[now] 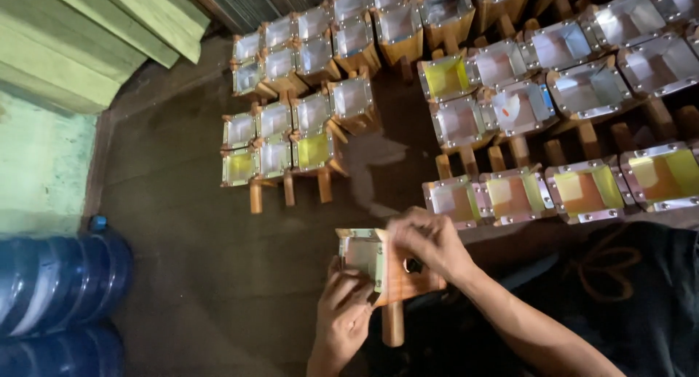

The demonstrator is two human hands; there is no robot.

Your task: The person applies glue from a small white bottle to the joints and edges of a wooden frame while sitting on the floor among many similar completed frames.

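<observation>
A wooden box-shaped piece with a metal-edged square frame and a round wooden handle (393,315) is held low in the middle of the head view. My left hand (342,311) grips its framed end from below. My right hand (429,246) rests on its top side, fingers curled over the wood. The handle points down toward me.
Many similar metal-framed wooden boxes stand in rows on the dark floor: one cluster (291,129) at the centre, a larger one (553,107) to the right. Blue water jugs (58,282) lie at lower left. Green boards (95,34) lean at upper left.
</observation>
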